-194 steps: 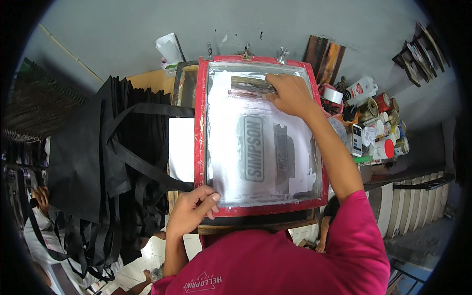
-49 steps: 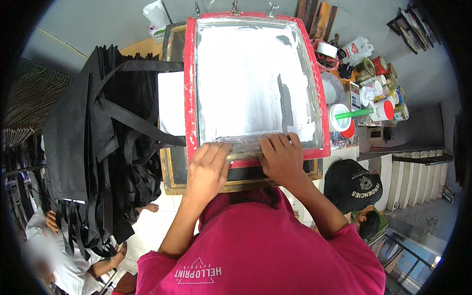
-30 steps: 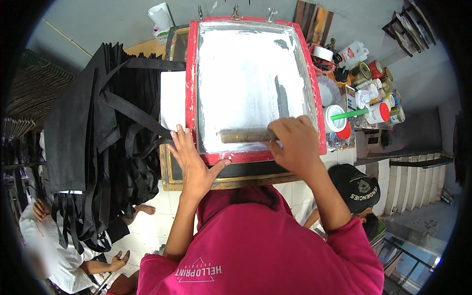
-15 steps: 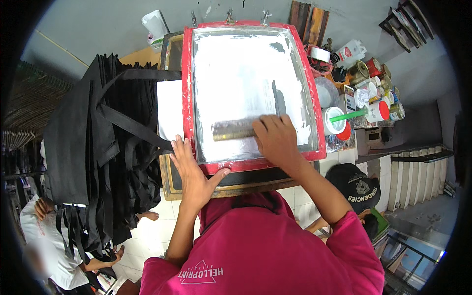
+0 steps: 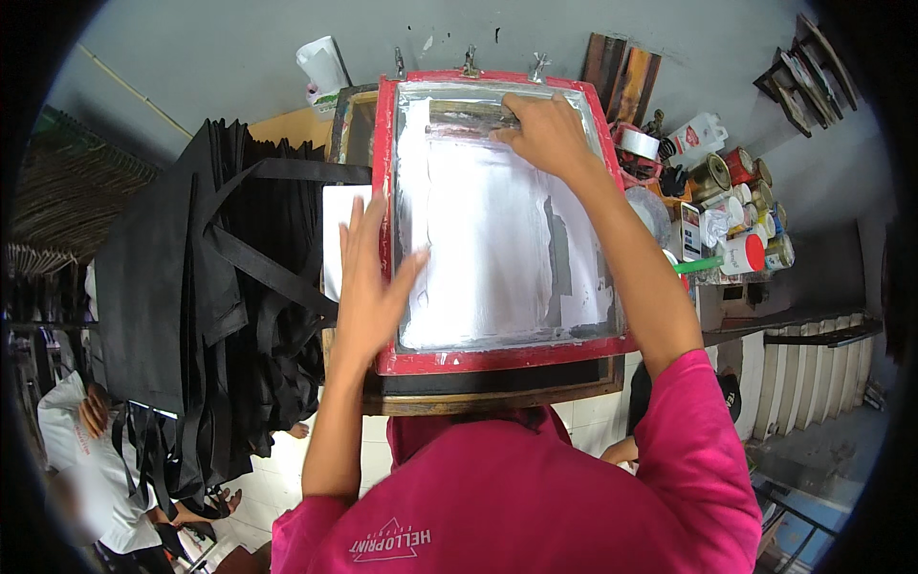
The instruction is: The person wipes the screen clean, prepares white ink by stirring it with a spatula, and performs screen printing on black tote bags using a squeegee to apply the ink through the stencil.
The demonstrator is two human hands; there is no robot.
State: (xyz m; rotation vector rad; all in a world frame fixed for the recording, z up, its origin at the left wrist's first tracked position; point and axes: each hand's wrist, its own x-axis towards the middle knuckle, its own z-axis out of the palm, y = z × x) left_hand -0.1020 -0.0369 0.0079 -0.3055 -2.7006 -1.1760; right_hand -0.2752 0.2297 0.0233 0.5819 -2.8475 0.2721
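A screen-printing frame [image 5: 507, 361] with a red border lies in front of me, its mesh smeared with white ink [image 5: 483, 239]. Near its far edge, my right hand [image 5: 547, 136] is closed around the right end of a squeegee [image 5: 464, 117], a worn, ink-stained bar lying across the mesh. Fingers spread, my left hand [image 5: 368, 277] is at the frame's left side, its thumb reaching over the border; whether it touches the frame I cannot tell. Black tote bags [image 5: 158, 277] hang in a thick stack to the left, one strap stretching toward the frame.
Metal clamps [image 5: 469, 62] stand at the frame's far edge. To the right are paint cans [image 5: 710, 177], a white tub with a red lid [image 5: 741, 255], a green stick [image 5: 700, 265] and a phone [image 5: 690, 230]. A person in white [image 5: 105, 488] is at lower left.
My right hand has pushed the squeegee from the near part of the mesh to its far edge. The left hand has lifted from the frame's near left corner and moved farther along its side.
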